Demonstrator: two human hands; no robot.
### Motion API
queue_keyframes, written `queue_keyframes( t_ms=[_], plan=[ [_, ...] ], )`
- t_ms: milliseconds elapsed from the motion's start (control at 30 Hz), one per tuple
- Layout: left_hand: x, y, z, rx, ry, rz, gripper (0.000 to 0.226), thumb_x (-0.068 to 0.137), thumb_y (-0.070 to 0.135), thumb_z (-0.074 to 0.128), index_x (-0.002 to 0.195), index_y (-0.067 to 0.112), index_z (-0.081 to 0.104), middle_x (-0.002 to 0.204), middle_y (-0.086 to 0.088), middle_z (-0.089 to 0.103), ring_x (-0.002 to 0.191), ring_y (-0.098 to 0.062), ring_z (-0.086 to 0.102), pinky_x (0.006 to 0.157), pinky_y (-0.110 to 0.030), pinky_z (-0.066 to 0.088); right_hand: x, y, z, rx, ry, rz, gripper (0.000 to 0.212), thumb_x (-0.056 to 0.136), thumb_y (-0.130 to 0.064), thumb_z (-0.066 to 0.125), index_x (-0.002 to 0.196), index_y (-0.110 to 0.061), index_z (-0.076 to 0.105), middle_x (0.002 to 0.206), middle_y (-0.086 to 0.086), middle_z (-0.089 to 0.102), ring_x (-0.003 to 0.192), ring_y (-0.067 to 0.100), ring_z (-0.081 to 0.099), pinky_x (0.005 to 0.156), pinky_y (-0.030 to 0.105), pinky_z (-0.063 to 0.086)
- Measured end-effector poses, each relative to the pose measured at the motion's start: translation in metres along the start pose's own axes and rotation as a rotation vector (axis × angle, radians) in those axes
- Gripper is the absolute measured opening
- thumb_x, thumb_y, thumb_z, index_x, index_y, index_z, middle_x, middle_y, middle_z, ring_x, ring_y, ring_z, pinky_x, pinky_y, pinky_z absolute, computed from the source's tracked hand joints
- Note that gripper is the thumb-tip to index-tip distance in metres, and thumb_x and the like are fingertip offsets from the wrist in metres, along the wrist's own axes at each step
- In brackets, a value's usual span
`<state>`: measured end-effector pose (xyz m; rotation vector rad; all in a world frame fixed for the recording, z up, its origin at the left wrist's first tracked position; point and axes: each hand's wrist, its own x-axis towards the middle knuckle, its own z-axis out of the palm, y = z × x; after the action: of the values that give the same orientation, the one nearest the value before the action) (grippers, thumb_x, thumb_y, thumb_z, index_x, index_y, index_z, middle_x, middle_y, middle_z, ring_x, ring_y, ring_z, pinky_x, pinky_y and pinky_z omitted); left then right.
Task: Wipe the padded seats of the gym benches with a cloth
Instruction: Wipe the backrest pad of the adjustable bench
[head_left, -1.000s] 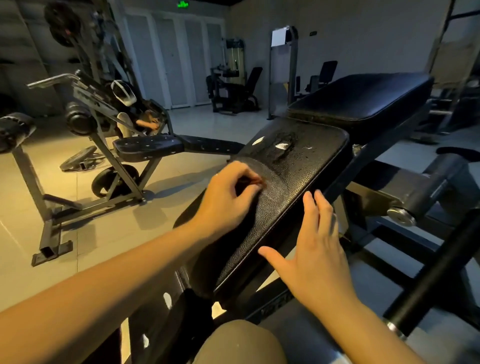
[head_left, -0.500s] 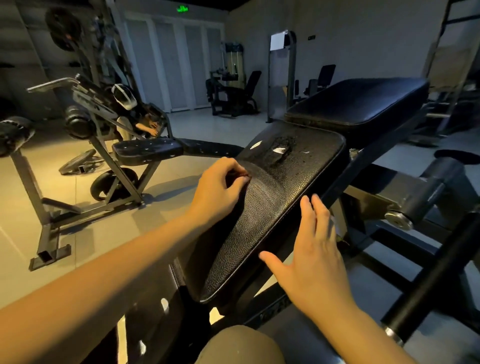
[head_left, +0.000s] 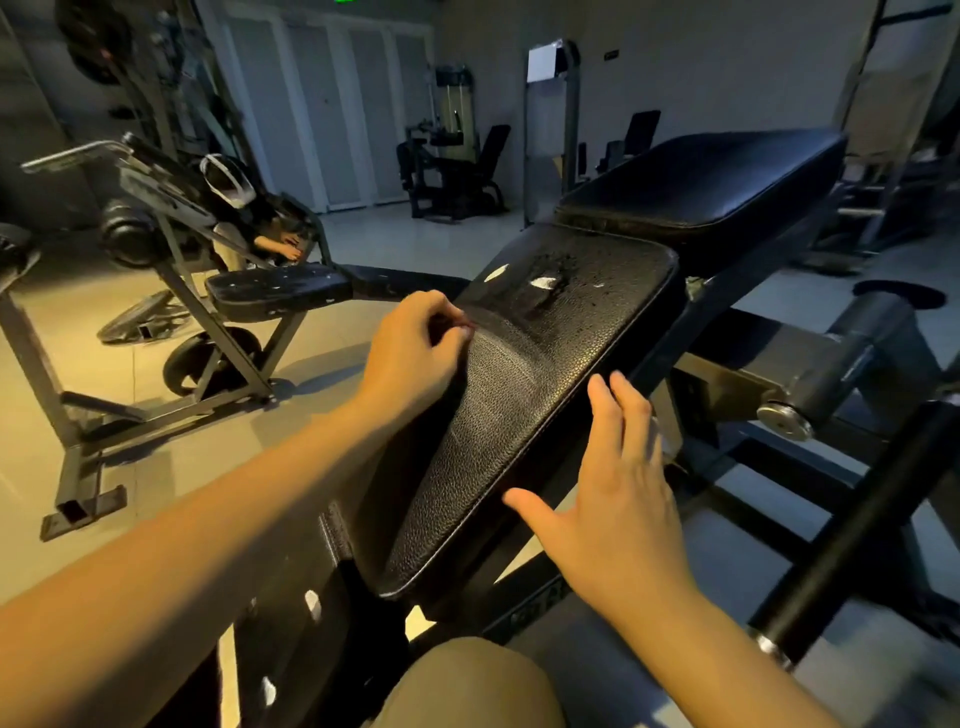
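Over on the left, the other bench (head_left: 275, 286) stood well apart, its scuffed seat waiting its turn. Your left hand (head_left: 415, 348) sat at the left edge of the near seat pad (head_left: 540, 395) with the fingers curled in and the thumb tucked against them. Whether a cloth was bunched inside, I couldn't tell, since nothing of it showed plainly. A cloth would be light and limp, so I'd say wad it in the palm and press through the fingertips.

The pad looked like pebbled vinyl over foam, firm with a little give, and bolted to a steel frame that shouldn't budge. Those white torn patches (head_left: 545, 283) toward the far end were the fragile part, so go lightly there or you'd likely snag them. Your right hand (head_left: 618, 488) lay flat against the pad's right edge with straight fingers, holding nothing, a fair bracing spot. Beyond it the raised back pad (head_left: 701, 182) sat just behind the seat.
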<state>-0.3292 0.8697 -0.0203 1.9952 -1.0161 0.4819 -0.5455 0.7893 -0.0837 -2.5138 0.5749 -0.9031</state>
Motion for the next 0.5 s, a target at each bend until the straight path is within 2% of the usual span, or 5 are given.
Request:
queue_keyframes(
  t_ms=[167,233,300,400,500],
  plan=[
    [-0.06,0.052,-0.006,-0.127,-0.165,0.449,0.01,0.092,0.013,0.072,0.101,0.01,0.066,0.103,0.002,0.063,0.099,-0.01,0.061,0.086,-0.022,0.048,0.001,0.001,0.003,0.008,0.011,0.011,0.117,0.075,-0.057,0.078,0.159,-0.025,0.003,0.165,-0.009,-0.001,0.154,0.023,0.01,0.117,0.046,0.033],
    [-0.044,0.032,-0.001,-0.083,-0.089,0.394,0.009,0.092,0.013,0.071,0.099,0.01,0.065,0.101,0.002,0.063,0.096,-0.013,0.061,0.085,-0.027,0.049,0.002,0.001,0.004,0.003,0.008,0.014,0.117,0.075,-0.06,0.076,0.159,-0.026,0.002,0.165,-0.009,-0.002,0.154,0.023,0.008,0.117,0.045,0.032],
    [-0.013,0.002,0.004,-0.043,0.022,0.213,0.008,0.092,0.017,0.07,0.095,0.012,0.065,0.097,0.002,0.064,0.092,-0.014,0.06,0.085,-0.035,0.049,0.002,0.001,0.004,-0.008,0.006,0.007,0.116,0.075,-0.063,0.073,0.16,-0.025,0.003,0.165,-0.008,-0.001,0.154,0.025,0.011,0.116,0.046,0.034],
    [0.017,-0.022,0.005,0.049,0.022,-0.024,0.006,0.094,0.02,0.069,0.095,0.016,0.064,0.097,0.005,0.061,0.096,-0.017,0.059,0.081,-0.027,0.041,0.001,0.002,0.004,-0.013,0.005,0.009,0.116,0.075,-0.064,0.073,0.16,-0.022,0.006,0.165,-0.005,0.001,0.153,0.027,0.015,0.114,0.047,0.038],
    [0.002,-0.001,0.002,0.008,0.005,0.027,0.008,0.093,0.017,0.07,0.093,0.018,0.062,0.096,0.005,0.062,0.096,-0.02,0.061,0.081,-0.028,0.043,0.001,-0.001,0.0,0.0,0.001,0.015,0.117,0.076,-0.062,0.075,0.16,-0.021,0.005,0.165,-0.005,0.0,0.153,0.026,0.013,0.115,0.047,0.038]
  ],
)
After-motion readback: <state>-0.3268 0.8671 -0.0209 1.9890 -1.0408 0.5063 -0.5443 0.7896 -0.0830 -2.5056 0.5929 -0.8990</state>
